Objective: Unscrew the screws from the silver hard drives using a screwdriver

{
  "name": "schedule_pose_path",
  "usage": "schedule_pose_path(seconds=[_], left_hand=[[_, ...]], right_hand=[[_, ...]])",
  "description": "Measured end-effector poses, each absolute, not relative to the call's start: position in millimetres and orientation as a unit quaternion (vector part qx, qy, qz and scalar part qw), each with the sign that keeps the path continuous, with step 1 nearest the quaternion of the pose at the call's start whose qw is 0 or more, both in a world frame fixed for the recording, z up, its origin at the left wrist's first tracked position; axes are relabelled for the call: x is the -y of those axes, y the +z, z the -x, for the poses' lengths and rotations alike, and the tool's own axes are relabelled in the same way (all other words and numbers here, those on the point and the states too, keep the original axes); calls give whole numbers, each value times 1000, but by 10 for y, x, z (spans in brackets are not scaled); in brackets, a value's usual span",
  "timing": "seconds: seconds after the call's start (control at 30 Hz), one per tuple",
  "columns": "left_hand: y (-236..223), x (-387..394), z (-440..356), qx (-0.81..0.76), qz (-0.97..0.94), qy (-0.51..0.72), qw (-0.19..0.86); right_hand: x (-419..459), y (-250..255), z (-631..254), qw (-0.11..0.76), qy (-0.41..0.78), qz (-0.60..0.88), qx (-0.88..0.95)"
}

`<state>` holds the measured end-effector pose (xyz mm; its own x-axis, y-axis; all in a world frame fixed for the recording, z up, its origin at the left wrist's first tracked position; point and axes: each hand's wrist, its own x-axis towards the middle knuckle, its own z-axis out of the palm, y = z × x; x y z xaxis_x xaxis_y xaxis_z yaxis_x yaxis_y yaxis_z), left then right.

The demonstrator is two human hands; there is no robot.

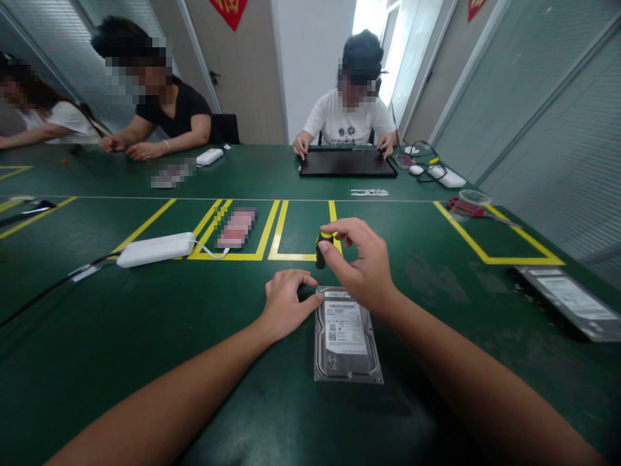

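A silver hard drive (347, 340) with a white label lies flat on the green table (145, 336) in front of me. My right hand (363, 262) is closed around a small black and yellow screwdriver (322, 249), held upright with its thin tip at the drive's far left corner. My left hand (286, 304) rests on the table with curled fingers, its fingertips touching that same corner of the drive.
A white power brick (155, 249) with cables lies to the left. A second drive (570, 301) sits at the right. Yellow tape lines (272, 233) mark the table. Across it a person holds a black panel (347, 163); two other people sit at the far left.
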<state>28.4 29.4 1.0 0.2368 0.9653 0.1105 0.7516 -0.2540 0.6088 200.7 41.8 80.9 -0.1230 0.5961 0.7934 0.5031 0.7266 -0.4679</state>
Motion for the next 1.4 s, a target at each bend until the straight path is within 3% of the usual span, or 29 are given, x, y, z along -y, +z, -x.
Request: schedule_pose_path(seconds=[1.4], left_hand=[[33,-281,-293,-566,-757,242,221]], right_hand=[[-425,781,-2007,548,66,338,762]])
